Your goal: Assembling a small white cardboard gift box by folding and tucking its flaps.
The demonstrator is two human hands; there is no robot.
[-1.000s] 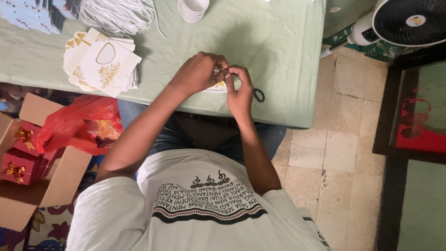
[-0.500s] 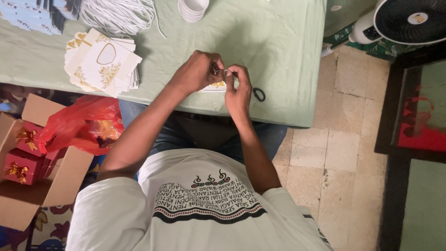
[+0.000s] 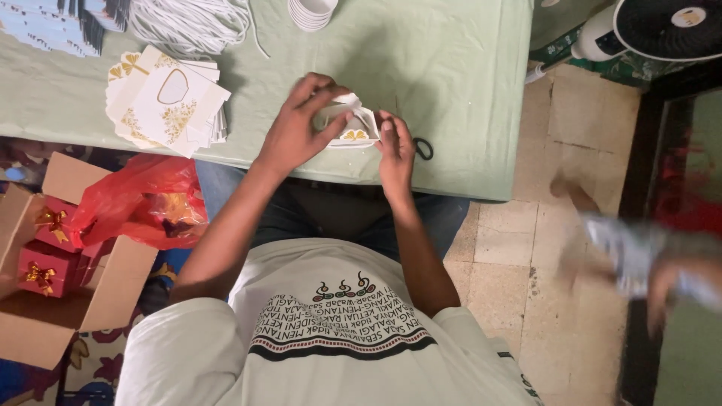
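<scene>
A: Status on the piece?

B: Small white card box with gold print sits at the near edge of the green table cloth, between my hands. A second ago it was nearly hidden under my fingers, both hands pinched tight together on it. Now the hands have spread and the box shows, partly opened out, white flaps up.

A: Grip?

B: Left hand is curled over the box's left side, fingers on its top flap, thumb under. Right hand pinches the right edge. Both grasping the box, neither clenched empty.

A: Meaning?

B: My read: the fiddly bit in the middle looks finished and I'm on to shaping the flaps. Judgement only.

A: Around it?

B: Black loop, maybe a scissor handle, just beside my right hand. Stack of flat printed cards well to the left, coil of white cord beyond it, stacked white cups at the far edge. Cardboard carton with red bowed boxes on the floor, red plastic bag beside it.
</scene>
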